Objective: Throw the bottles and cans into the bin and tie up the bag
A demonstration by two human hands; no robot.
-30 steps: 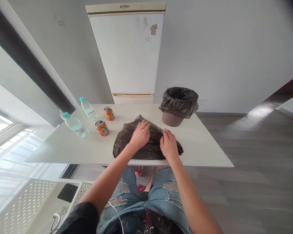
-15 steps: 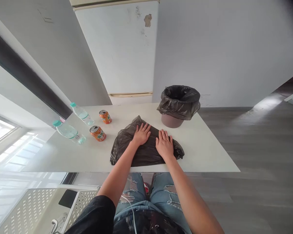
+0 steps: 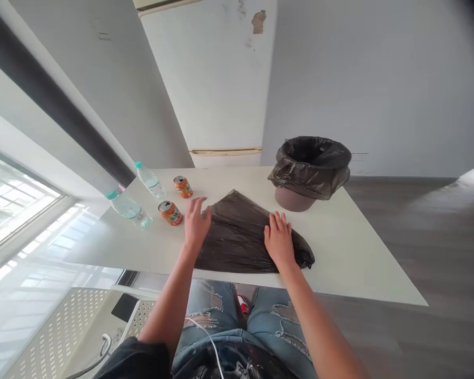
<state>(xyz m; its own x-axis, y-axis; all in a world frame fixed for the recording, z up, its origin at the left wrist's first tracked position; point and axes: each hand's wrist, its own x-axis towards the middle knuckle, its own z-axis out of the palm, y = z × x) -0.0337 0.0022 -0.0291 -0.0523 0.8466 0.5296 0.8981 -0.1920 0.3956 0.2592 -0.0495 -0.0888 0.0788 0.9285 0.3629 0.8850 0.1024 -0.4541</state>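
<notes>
A dark plastic bag (image 3: pixel 237 231) lies flattened on the white table (image 3: pixel 351 247) in front of me. My right hand (image 3: pixel 278 239) rests flat on its right part, fingers stretched out. My left hand (image 3: pixel 195 221) is at the bag's left edge, fingers spread and slightly blurred, close to the nearer orange can (image 3: pixel 170 212). Neither hand grips anything.
A second orange can (image 3: pixel 182 186) and two water bottles (image 3: pixel 128 207) (image 3: pixel 149 179) stand at the table's left. A small bin lined with a dark bag (image 3: pixel 310 168) sits at the back right. A white fridge (image 3: pixel 217 84) stands behind the table. A window is to the left.
My left hand has slid leftward across the bag to its left edge, near the nearer can. The right hand stays pressed on the bag. The camera has shifted, and the bag looks flatter.
</notes>
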